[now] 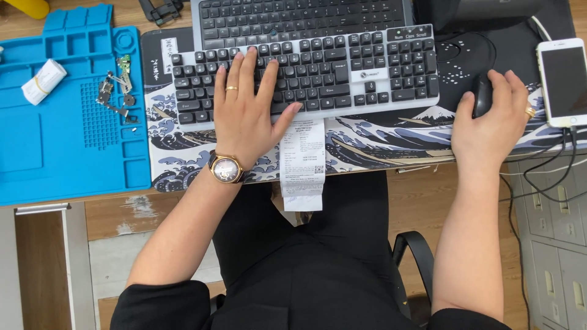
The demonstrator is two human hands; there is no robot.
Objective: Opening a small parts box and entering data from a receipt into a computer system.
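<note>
The right hand (492, 119) covers most of the black mouse (482, 91). The phone (564, 79) is cut off at the right edge, and the small metal parts (116, 91) are too tiny to identify.

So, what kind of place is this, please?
Probably an office desk that also serves for small repairs: the left hand lies on a keyboard, the right hand on a mouse, beside a blue repair mat with small metal parts.

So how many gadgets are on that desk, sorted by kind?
Keyboards: 2, a white-framed keyboard under the left hand and a dark keyboard behind it
Mice: 1, a black mouse under the right hand
Phones: 1, a white phone
Total: 4
</note>
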